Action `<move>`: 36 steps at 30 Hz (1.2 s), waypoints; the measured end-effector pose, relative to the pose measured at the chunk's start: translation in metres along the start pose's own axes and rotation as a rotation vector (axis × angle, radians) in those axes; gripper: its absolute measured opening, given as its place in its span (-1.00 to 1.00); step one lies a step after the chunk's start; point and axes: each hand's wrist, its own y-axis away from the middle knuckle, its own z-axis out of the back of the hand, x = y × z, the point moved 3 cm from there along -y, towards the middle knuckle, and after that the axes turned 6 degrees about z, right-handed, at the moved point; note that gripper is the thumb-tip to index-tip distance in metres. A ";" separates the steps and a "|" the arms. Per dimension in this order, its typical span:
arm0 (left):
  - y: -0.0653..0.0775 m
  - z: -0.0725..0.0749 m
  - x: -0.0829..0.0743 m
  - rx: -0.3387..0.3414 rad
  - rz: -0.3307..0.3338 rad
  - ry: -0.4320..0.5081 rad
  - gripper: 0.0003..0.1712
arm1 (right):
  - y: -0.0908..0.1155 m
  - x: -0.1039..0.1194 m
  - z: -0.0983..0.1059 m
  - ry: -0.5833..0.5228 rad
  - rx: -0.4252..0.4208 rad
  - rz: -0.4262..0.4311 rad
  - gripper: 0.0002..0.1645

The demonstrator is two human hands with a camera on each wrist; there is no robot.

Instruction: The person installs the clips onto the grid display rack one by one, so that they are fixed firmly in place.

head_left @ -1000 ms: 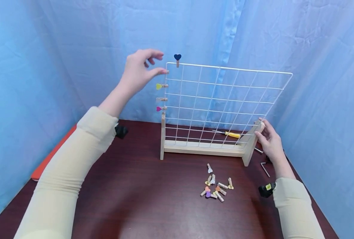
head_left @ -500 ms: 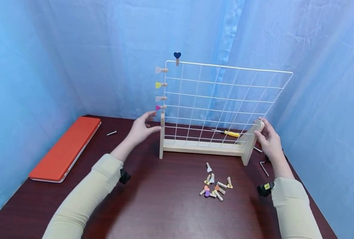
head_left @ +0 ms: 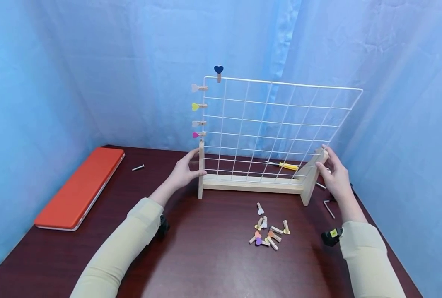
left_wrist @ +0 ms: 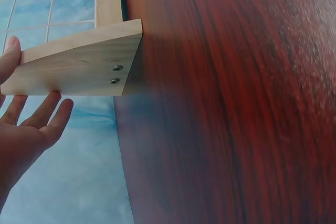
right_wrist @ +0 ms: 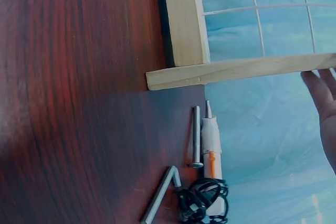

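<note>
A white wire grid (head_left: pixel 280 83) stands upright in a wooden stand (head_left: pixel 252 187) with two side boards. My left hand (head_left: pixel 183 170) grips the left side board (left_wrist: pixel 79 66), thumb at its front edge and fingers at its back edge. Two screw heads (left_wrist: pixel 116 68) show low on that board. Around the upper end of the right side board (right_wrist: pixel 231 71), my right hand (head_left: pixel 338 178) holds on with thumb and fingers. Heart clothespins line the grid's left edge: white (head_left: pixel 195 87), yellow (head_left: pixel 195 106), pale (head_left: pixel 195 123) and pink (head_left: pixel 195 135). A dark blue one (head_left: pixel 218 70) sits on the top wire.
Several loose heart clothespins (head_left: pixel 276 230) lie in front of the stand. Behind it is a yellow-handled screwdriver (head_left: pixel 288 166). An orange case (head_left: pixel 80 188) and a bolt (head_left: pixel 138 167) lie left. At right are another bolt (right_wrist: pixel 197 135), a hex key (right_wrist: pixel 160 195) and a corded white tool (right_wrist: pixel 211 135).
My left hand has let go of the top white clothespin on the grid's left edge, come down and taken hold of the left side board. The right hand keeps its place.
</note>
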 end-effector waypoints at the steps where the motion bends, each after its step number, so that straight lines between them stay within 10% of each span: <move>1: 0.000 -0.001 0.000 0.002 0.001 0.003 -0.06 | 0.001 0.000 0.001 0.037 -0.002 -0.001 -0.28; 10: 0.002 -0.001 0.003 -0.002 0.030 0.008 -0.06 | 0.011 0.023 0.018 0.017 -0.190 0.004 -0.44; 18: 0.002 -0.003 0.003 -0.008 0.015 0.022 -0.07 | 0.031 0.055 -0.004 0.140 -0.197 0.183 -0.56; 36: 0.000 -0.003 0.002 -0.014 0.011 0.030 -0.07 | 0.060 0.064 -0.127 0.115 0.569 0.183 -0.72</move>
